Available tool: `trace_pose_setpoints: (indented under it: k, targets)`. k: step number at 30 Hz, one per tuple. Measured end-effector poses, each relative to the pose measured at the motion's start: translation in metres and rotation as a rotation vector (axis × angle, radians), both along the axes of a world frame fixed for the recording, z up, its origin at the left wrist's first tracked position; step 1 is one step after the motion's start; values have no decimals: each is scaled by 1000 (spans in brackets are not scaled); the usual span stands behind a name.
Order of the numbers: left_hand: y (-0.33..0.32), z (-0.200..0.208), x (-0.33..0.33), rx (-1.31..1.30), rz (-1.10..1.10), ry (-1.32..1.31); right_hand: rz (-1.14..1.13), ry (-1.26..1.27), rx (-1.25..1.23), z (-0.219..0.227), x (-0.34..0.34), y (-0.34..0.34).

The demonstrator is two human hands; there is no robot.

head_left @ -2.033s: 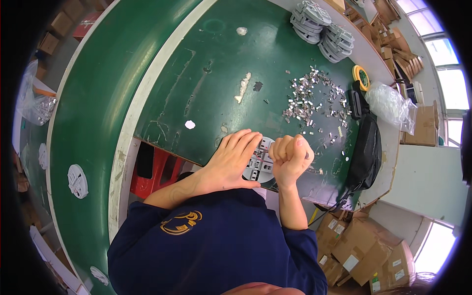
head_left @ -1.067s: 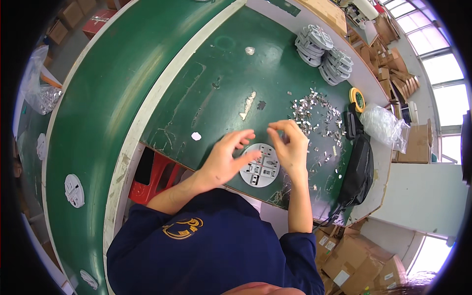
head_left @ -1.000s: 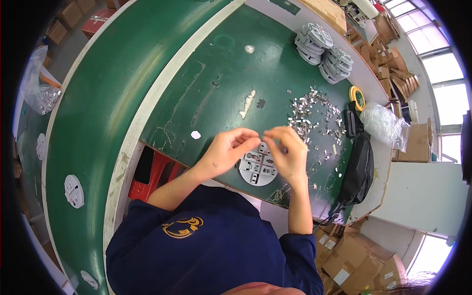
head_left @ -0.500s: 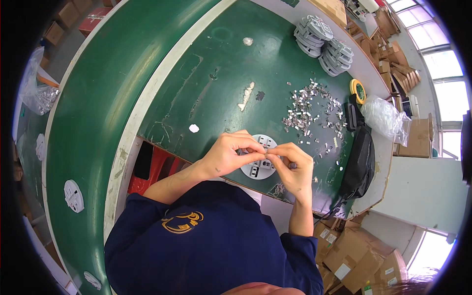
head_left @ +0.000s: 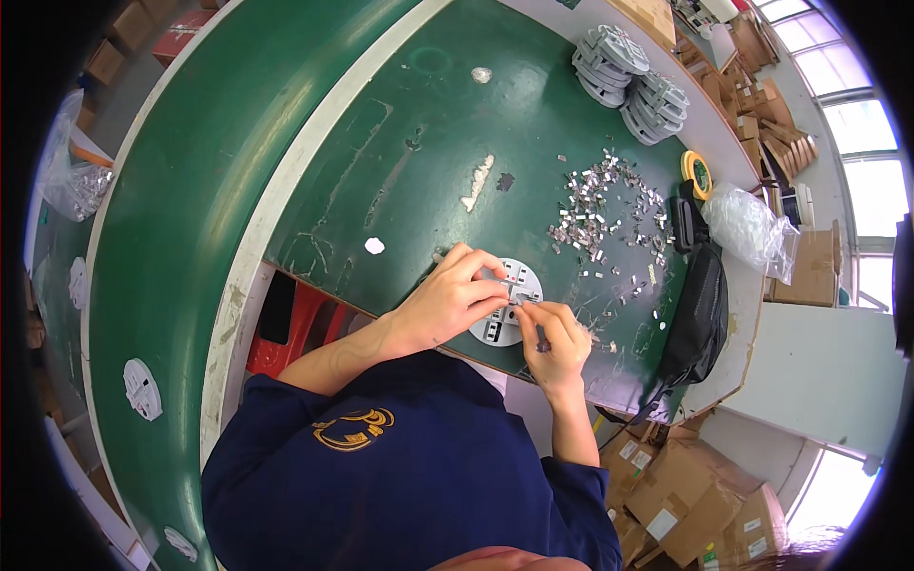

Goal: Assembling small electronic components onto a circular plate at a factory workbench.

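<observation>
A round light-grey plate (head_left: 519, 273) with small dark and metallic parts on it lies near the table's front edge, partly covered by my fingers. My left hand (head_left: 452, 300) is over its left side, thumb and fingers pinched at the plate's middle. From the right, my right hand (head_left: 560, 350) meets it there, thumb and forefinger closed together. Whatever lies between the fingertips is too small to make out. A small dark item (head_left: 544, 346) shows against the curled fingers of my right hand; its kind is unclear.
Many small metallic pieces (head_left: 595, 205) lie scattered at right on the green table. Stacked grey round parts (head_left: 609, 62) stand at the back, beside yellow tape (head_left: 698, 174), a plastic bag (head_left: 743, 228) and a black bag (head_left: 695, 319). Left runs a green belt (head_left: 190, 238) carrying white discs (head_left: 143, 388).
Both hands have lowered onto the plate's middle. My right hand has shifted left and nearer to me, and its fingers are more curled. The view has shifted slightly.
</observation>
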State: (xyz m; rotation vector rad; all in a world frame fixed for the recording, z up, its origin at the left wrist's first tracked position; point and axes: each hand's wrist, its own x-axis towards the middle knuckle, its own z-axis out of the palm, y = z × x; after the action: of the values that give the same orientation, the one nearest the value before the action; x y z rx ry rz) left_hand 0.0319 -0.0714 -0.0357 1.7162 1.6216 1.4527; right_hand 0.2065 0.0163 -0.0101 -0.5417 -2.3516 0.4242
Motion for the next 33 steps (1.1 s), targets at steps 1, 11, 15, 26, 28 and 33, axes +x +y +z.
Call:
trace_pose_setpoints:
  k: [1, 11, 15, 26, 28, 33]
  targets:
    - [0, 0, 0, -2, -2, -7, 6, -5, 0, 0, -1, 0]
    - [0, -1, 0, -12, -10, 5, 28, 22, 7, 2, -4, -4]
    - [0, -1, -1, -18, -22, -7, 41, -17, -8, 0, -3, -4]
    - [-5, -3, -7, 29, 24, -6, 230, -245, -245, 20, -18, 23]
    - [-5, -4, -6, 38, 45, -10, 249, -250, -213, 20, -20, 23]
    - [-5, -6, -5, 43, 62, 4, 258, -406, -169, 31, -26, 22]
